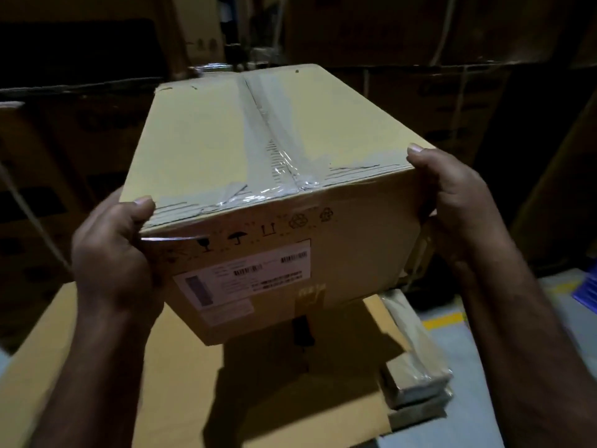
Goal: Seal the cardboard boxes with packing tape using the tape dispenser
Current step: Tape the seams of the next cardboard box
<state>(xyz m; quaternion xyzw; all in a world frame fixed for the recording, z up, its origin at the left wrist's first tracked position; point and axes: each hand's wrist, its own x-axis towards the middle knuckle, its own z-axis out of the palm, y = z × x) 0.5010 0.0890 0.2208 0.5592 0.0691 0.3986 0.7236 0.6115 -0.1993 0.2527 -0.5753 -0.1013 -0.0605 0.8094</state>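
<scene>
We gripped the taped cardboard box [310, 130], left hand [113, 253] and right hand [455, 205] curled round its near corners, likely to carry it.

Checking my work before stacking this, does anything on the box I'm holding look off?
The tape is wrinkled and bunched along the near top edge of the box, and a strip seems lifted beside the left hand.
</scene>
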